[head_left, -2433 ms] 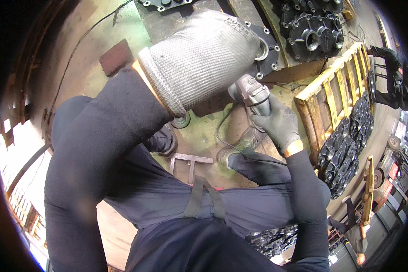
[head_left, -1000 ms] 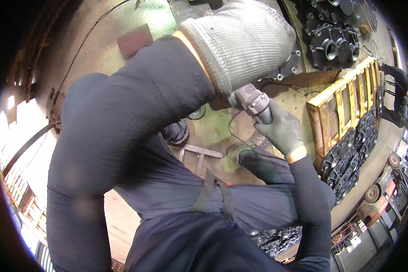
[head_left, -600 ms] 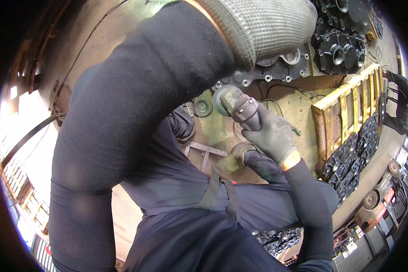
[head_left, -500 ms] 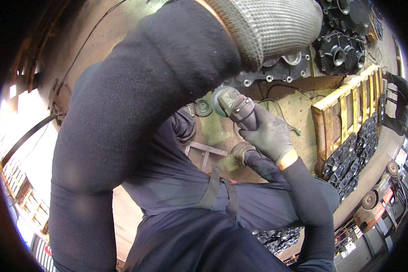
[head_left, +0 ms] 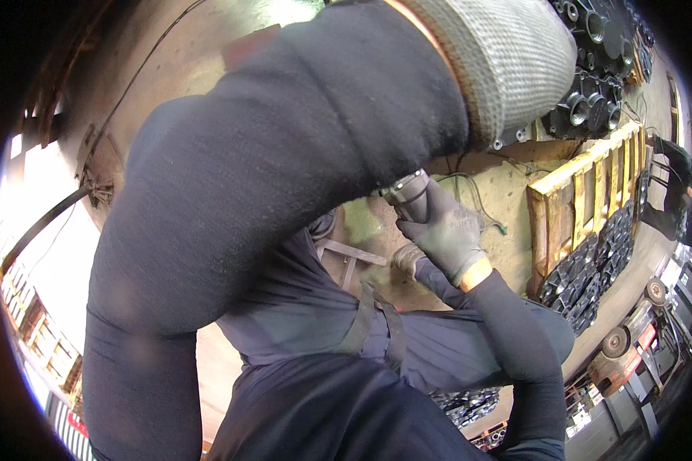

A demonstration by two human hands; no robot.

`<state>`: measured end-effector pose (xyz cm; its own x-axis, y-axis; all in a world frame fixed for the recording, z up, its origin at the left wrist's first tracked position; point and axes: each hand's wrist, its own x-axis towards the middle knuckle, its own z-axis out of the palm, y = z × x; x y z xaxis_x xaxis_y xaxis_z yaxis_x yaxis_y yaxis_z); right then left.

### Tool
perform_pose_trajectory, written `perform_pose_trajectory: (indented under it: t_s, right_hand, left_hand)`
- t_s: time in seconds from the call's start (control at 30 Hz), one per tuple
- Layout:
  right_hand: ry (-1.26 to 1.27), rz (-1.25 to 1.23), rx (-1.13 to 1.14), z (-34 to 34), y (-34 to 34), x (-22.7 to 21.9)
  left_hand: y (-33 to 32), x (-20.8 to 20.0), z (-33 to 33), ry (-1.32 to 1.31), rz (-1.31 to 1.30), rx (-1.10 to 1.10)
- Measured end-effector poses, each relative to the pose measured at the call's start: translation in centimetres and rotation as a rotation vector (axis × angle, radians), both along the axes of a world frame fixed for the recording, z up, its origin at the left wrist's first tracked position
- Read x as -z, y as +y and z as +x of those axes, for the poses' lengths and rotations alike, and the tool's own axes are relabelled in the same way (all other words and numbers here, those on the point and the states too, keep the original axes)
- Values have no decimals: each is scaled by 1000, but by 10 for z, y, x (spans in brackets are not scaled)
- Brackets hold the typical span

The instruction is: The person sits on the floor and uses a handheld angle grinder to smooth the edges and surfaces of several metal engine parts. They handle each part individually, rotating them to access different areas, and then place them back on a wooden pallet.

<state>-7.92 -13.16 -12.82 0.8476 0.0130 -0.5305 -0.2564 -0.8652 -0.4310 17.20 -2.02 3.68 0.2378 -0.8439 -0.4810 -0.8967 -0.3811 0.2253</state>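
My right hand (head_left: 447,234), in a grey glove, is wrapped round the body of an angle grinder (head_left: 409,190). The grinder's head end now lies partly behind my left forearm, and its disc is hidden. My left hand (head_left: 515,65), in a ribbed grey glove, is raised close before the view at the top. Only its cuff and back show; the fingers are hidden. Past it stand black cast metal housings (head_left: 590,107) with round openings, the nearest one mostly covered by the glove.
A yellow wooden pallet frame (head_left: 584,180) stands at the right, with black castings (head_left: 588,269) beside it. Cables (head_left: 469,188) lie on the floor beyond my right hand. A metal stand (head_left: 351,252) is near my feet. Another person (head_left: 673,188) is at the far right.
My left arm and glove have shifted right, covering more of the housings. My right hand has moved slightly left with the grinder, whose disc has gone behind the left forearm.
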Motion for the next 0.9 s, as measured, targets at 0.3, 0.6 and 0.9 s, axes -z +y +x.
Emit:
perform_pose_trajectory:
  t_s: [0.3,0.6,0.9]
  right_hand:
    - [55,39,87,5,12,-1]
    - [47,54,147,3,18,-2]
    - [33,9,126,-2,13,0]
  left_hand:
    - [3,4,-5,-71,49,-58]
    - [-16,4,-19,-201,285,-118]
    - [35,-1,-1,-84,-166,-4]
